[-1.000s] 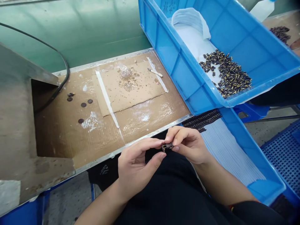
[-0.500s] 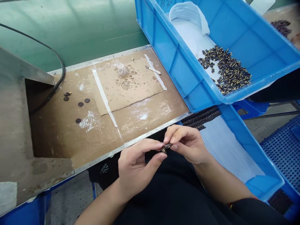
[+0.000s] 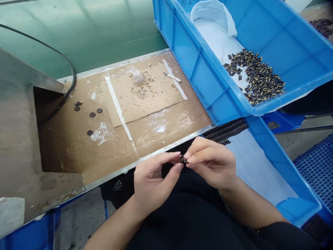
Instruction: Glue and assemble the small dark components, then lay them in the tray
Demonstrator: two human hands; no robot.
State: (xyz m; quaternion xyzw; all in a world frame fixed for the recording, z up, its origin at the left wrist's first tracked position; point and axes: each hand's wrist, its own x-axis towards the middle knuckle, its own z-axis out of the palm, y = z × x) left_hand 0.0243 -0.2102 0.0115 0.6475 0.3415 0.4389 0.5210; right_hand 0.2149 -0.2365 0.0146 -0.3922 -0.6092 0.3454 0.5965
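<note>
Pinching dark part (image 3: 183, 159) with near-closed fingers (image 3: 173, 155) of left hand (image 3: 153, 178) and right hand (image 3: 214, 163); may slip under uneven pressure.

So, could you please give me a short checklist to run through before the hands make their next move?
1. Small dark part supported: ok, at the fingertips of the left hand and right hand.
2. Part's facing: cannot tell, fingers cover much of it.
3. Loose parts contained: ok, heaped inside the upper blue bin.
4. Worktop free of loose pieces: not ok, dark discs lie toward its left side.
5. Pale-handled tool away from the hands: ok, it lies on the far right of the cardboard sheet.
</note>
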